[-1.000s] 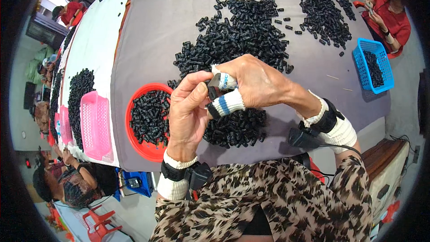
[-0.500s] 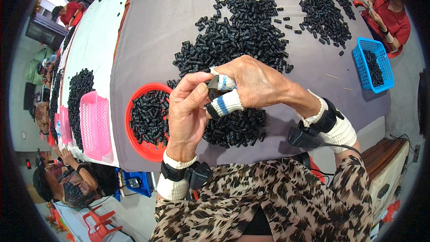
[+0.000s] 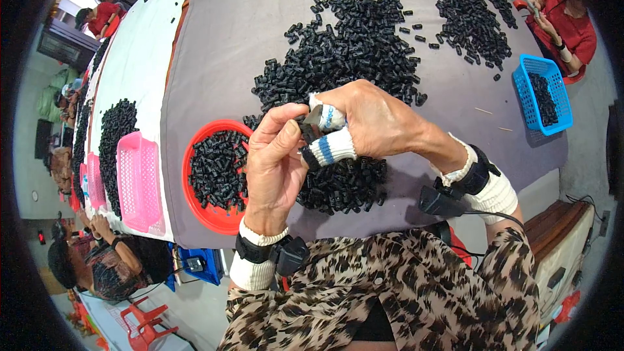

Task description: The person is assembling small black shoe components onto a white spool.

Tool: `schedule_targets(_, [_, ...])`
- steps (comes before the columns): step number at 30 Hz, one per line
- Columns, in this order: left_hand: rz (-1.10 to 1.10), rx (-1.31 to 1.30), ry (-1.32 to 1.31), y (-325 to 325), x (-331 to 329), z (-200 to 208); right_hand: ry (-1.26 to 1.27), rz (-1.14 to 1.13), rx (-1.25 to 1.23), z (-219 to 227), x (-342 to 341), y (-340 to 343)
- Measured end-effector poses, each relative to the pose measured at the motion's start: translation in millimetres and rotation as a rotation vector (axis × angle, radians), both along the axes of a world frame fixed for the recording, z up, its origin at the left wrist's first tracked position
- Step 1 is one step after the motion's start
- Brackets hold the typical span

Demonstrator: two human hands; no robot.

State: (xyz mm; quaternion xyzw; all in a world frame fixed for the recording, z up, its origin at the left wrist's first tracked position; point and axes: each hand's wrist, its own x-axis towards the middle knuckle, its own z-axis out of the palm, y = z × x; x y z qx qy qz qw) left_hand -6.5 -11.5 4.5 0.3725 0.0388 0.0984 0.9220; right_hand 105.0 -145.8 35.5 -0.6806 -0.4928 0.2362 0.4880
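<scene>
Over grey table (image 3: 227, 58), black piece (image 3: 307, 131) in two-handed grip.

Between our two hands, in the grip, we see a small black piece (image 3: 307, 131) that looks like matt plastic. The knitted cloth finger sleeves (image 3: 328, 147) on our right hand (image 3: 374, 123) are ribbed white with blue bands. Under the grip and beyond it, the heaped black pieces (image 3: 344, 185) show the same dull plastic. Just left of the grip sits a red tray (image 3: 195, 201) of smooth, slightly glossy plastic. The desk (image 3: 221, 45) wears a matt grey cloth. Our left hand (image 3: 276, 162) has a ribbed white cuff (image 3: 250, 273), and our blouse (image 3: 390, 292) looks soft, printed fabric.
</scene>
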Motion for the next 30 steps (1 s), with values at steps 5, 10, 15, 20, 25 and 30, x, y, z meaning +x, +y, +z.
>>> schedule_targets(5, [0.000,-0.070,-0.028,-1.4,0.7,0.2,0.021,-0.053,0.017,1.6,-0.7,0.5])
schedule_targets(10, [0.000,-0.057,-0.017,-2.2,1.0,3.6,0.013,-0.073,0.040,3.1,-0.8,0.4])
schedule_targets(15, [0.034,0.024,0.067,-2.7,5.4,6.6,0.029,-0.093,0.055,1.5,-2.0,1.1])
schedule_targets(20, [0.033,0.027,0.077,-5.1,6.3,7.1,0.022,-0.113,0.042,-0.1,-1.5,0.4])
schedule_targets(25, [0.073,0.014,0.058,-7.1,1.2,5.5,0.023,-0.082,0.037,0.1,-0.7,1.5])
schedule_targets(30, [0.036,-0.004,0.033,-5.9,0.9,2.1,-0.026,-0.050,0.020,-0.8,1.7,1.8])
